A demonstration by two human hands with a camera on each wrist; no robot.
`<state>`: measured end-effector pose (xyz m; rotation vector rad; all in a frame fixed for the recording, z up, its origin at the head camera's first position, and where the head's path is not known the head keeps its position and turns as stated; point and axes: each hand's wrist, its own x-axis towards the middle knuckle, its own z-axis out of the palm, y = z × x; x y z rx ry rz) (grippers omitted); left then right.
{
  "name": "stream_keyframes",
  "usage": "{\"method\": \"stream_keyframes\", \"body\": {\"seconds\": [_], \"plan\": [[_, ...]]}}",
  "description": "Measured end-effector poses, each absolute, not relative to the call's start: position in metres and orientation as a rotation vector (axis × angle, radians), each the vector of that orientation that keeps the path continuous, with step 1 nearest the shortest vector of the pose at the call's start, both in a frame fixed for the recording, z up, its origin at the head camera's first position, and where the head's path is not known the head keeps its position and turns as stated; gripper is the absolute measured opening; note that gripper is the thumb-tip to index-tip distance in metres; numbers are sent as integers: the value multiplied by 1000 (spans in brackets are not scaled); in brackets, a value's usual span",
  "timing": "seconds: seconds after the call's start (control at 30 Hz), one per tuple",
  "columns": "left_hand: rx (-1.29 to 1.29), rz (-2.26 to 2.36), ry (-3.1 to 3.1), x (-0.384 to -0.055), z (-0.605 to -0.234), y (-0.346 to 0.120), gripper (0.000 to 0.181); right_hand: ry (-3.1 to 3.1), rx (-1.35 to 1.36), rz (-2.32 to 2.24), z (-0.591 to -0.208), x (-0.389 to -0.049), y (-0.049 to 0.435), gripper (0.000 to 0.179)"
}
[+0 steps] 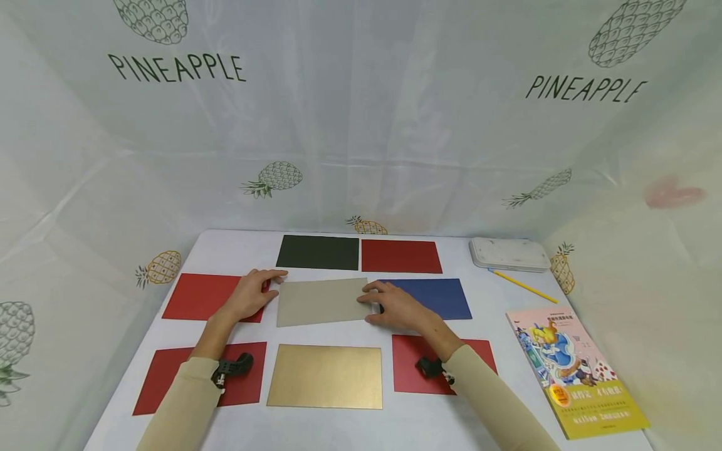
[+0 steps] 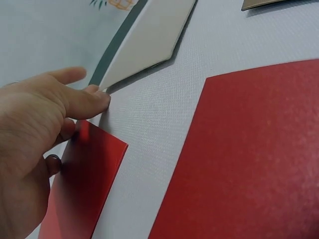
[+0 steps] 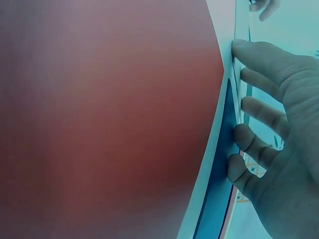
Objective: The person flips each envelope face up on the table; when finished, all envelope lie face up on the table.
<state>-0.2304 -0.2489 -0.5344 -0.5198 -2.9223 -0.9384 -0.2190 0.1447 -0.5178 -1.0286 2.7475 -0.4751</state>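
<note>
A beige-grey rectangular card (image 1: 321, 304) lies in the middle row, slightly askew. At its upper left corner is my left hand (image 1: 254, 295), index finger extended and thumb close to the edge; the left wrist view shows the thumb tip (image 2: 102, 99) right at the card's corner. My right hand (image 1: 395, 307) reaches over the card's right end, with loosely bent, spread fingers touching it and the thumb by the lower right corner. A red card (image 1: 197, 297) lies partly under the left hand, and a blue card (image 1: 434, 297) is partly hidden behind the right.
Behind lie a dark green card (image 1: 318, 252) and a red card (image 1: 400, 257). In front are a gold card (image 1: 325, 377) and two red cards beneath the forearms. To the right are a white case (image 1: 509, 254), a yellow pencil (image 1: 524, 287) and a colourful book (image 1: 575, 373).
</note>
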Motion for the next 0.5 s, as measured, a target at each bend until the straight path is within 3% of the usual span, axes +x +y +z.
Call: {"method": "stream_keyframes", "body": {"seconds": [0.23,0.5], "plan": [[-532,-987,-2908,-230,-532,-248,46,2749,-1064,-476,-518,-219,144,48],[-548,-914,-2837,-227,-533,-251,31,2716,-1057,-484,-519,-221,147,50]]}}
